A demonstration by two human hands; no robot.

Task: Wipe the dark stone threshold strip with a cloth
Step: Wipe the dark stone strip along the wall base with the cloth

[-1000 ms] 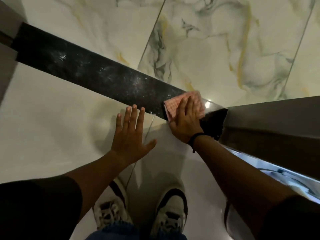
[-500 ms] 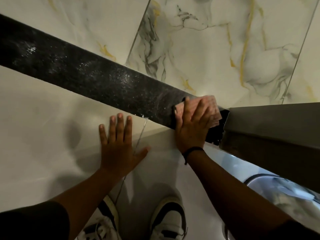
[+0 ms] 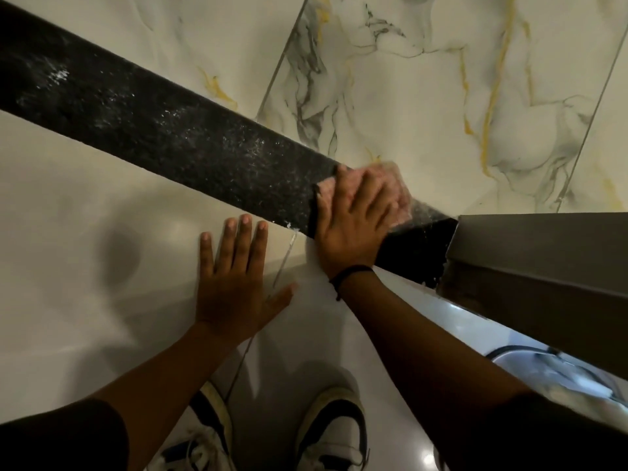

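The dark stone threshold strip [image 3: 163,130] runs diagonally from upper left to right of centre, speckled with pale dust. A pink cloth [image 3: 396,185] lies on its right end. My right hand [image 3: 353,226] presses flat on the cloth, fingers spread over it, a black band on the wrist. My left hand [image 3: 238,277] rests palm down on the pale floor tile just below the strip, fingers apart, holding nothing.
A grey door frame or panel [image 3: 543,260] blocks the strip's right end. White marble tiles with gold and grey veins [image 3: 441,96] lie beyond the strip. My two white and black shoes [image 3: 333,436] stand on the glossy floor below.
The view has shifted, so the strip looks closer. My right hand with the cloth stays near the strip's right end, moving slightly back and forth. The left hand stays planted on the tile.
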